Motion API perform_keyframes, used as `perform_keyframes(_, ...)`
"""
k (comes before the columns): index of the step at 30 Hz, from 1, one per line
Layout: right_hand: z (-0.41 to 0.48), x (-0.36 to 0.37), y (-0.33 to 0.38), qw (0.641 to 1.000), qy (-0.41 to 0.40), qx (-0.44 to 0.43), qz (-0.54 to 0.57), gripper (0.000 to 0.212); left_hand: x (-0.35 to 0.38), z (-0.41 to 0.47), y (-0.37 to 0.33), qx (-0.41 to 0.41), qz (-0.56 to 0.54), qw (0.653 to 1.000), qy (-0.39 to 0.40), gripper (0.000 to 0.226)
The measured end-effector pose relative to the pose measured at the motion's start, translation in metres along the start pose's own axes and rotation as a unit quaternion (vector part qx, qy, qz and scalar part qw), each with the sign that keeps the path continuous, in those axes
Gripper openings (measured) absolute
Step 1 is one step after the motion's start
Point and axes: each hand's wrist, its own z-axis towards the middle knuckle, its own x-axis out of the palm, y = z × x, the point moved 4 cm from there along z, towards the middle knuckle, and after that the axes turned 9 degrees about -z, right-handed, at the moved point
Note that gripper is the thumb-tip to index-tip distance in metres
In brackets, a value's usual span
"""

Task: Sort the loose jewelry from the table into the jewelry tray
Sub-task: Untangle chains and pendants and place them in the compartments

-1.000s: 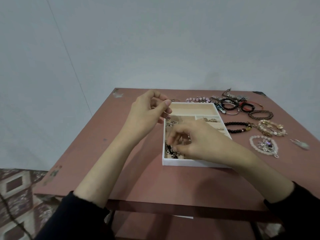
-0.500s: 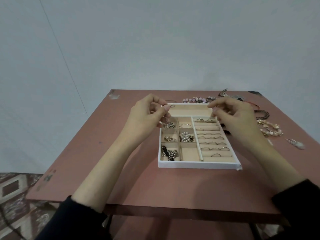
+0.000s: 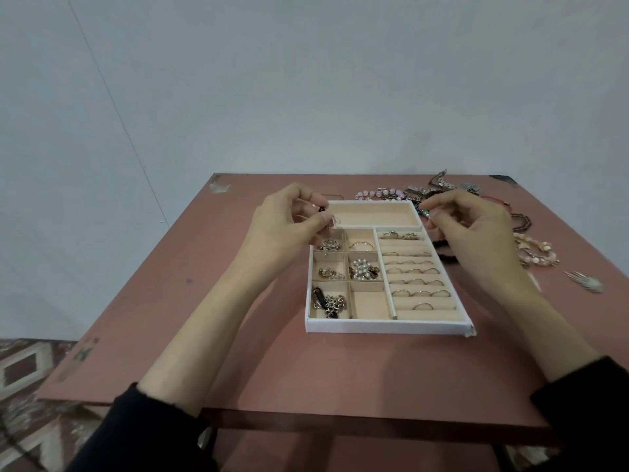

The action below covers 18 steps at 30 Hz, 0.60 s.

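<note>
Tray (image 3: 388, 327) sits mid-table (image 3: 211, 318), its near wall well back from the table's near edge. A broad bare strip of tabletop runs in front of it and to its left.

Left hand (image 3: 289, 223) hovers over the tray's far-left corner, thumb and forefinger pinched on a small wire piece (image 3: 335, 220), just above the rim.

Right hand (image 3: 476, 229) hovers over the tray's far-right corner with its fingers curled and tips close to a beaded bracelet (image 3: 423, 212). I cannot tell whether it grips it.

Loose jewelry (image 3: 425, 192) crowds the far-right of the table, from the tray's far wall out toward the right edge. A clip (image 3: 585, 282) lies apart, near that edge.

In the tray, rings (image 3: 415, 282) fill the right-hand slots and the left cells hold small pieces. The long far compartment shows only lining.
</note>
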Motion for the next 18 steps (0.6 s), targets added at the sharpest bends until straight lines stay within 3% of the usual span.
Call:
perform_keyframes(9, 0.0012, 0.0021, -0.0017, 1.000, 0.003, -0.007, 0.004, 0.034, 0.0009, 0.0041, -0.0003, -0.006, 0.009, 1.000, 0.001, 0.011)
perform_keyframes(18, 0.0025, 0.0020, -0.0029, 1.000, 0.005, -0.015, 0.000, 0.035, 0.0034, 0.0005, 0.0017, -0.025, 0.021, 0.998, 0.051, 0.009)
